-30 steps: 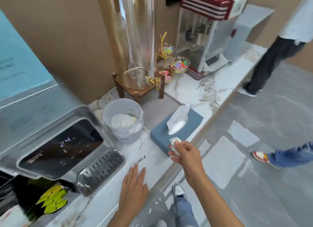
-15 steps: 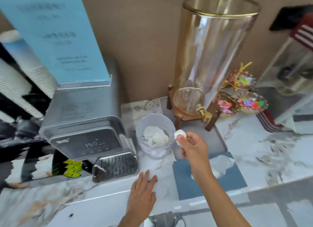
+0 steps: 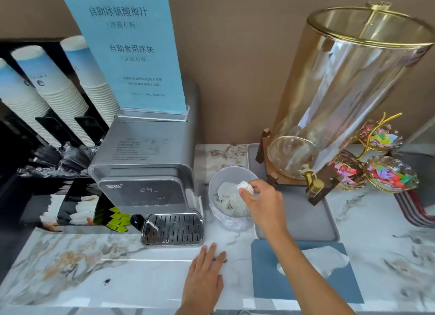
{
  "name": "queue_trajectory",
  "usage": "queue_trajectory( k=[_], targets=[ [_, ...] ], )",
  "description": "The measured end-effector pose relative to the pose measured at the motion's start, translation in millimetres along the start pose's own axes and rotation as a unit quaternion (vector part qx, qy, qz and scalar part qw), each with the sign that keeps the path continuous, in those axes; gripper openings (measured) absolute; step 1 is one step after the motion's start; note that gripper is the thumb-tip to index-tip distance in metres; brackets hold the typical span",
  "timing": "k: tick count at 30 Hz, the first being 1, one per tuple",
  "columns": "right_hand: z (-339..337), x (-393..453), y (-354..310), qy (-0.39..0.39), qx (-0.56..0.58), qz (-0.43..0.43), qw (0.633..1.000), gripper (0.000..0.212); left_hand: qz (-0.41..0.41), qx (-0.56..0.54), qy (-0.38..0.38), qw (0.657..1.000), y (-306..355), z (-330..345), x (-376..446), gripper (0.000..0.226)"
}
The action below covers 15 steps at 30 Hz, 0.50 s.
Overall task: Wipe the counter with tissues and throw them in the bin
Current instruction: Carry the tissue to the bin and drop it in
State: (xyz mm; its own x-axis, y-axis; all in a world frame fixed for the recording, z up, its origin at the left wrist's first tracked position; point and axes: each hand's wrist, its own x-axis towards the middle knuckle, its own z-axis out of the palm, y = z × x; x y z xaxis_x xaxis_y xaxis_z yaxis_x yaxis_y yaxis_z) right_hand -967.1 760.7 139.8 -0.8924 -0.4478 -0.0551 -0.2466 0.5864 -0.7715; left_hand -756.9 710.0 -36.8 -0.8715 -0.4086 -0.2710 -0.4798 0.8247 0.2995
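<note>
Our right hand (image 3: 263, 200) reaches out over the small bin (image 3: 231, 171), its grip pinched closed around a crumpled white tissue (image 3: 246, 187). The wad sits at the fingertips, directly above the bin's open mouth, toward its 3 o'clock rim. Inside the bin we see more crumpled white tissues (image 3: 227, 198) piled against the clear liner.

Our left hand (image 3: 204, 279) lies flat on the marble surface (image 3: 94, 267), fingers spread and extended, holding nothing, at about 6 o'clock from the bin. A dark speck (image 3: 107, 281) marks the surface well off at 9 o'clock from that hand.

Just beside the bin at 9 o'clock stands a silver water dispenser (image 3: 146, 173) whose display reads 24, with a slotted drip tray (image 3: 173, 228) at its foot. A blue sign (image 3: 128, 48) stands on top of it. At 3 o'clock from the bin, a grey tray (image 3: 306, 220) carries a tall glass drink dispenser (image 3: 348, 86) on a wooden stand. A blue tissue box (image 3: 266, 267) lies at 5 o'clock from the bin, partly crossed by our right forearm, a white sheet (image 3: 327, 260) showing at its opening. Stacks of paper cups (image 3: 54, 86) lean at 10 o'clock.
</note>
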Motion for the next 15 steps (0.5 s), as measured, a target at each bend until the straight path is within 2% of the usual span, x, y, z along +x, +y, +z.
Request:
queue_trajectory(
  k=[3, 7, 12, 15],
  targets=[
    [-0.4, 4.1, 4.3, -0.014, -0.042, -0.003, 0.999, 0.027, -0.020, 0.001, 0.007, 1.000, 7.3, 2.7, -2.6, 0.060],
    [-8.0, 3.6, 11.6, -0.031, -0.009, 0.006, 0.999, 0.041, -0.034, -0.002, 0.013, 0.999, 11.4, 3.3, -2.5, 0.060],
    [-40.5, 2.6, 39.8, -0.008, 0.101, 0.008, 0.995, 0.022, -0.043, -0.002, 0.014, 0.999, 11.9, 7.3, -0.6, 0.059],
    [-67.4, -3.5, 73.5, 0.032, 0.157, 0.045, 0.986, 0.016, -0.045, -0.003, 0.019, 0.999, 11.4, 11.5, -0.3, 0.059]
  ],
)
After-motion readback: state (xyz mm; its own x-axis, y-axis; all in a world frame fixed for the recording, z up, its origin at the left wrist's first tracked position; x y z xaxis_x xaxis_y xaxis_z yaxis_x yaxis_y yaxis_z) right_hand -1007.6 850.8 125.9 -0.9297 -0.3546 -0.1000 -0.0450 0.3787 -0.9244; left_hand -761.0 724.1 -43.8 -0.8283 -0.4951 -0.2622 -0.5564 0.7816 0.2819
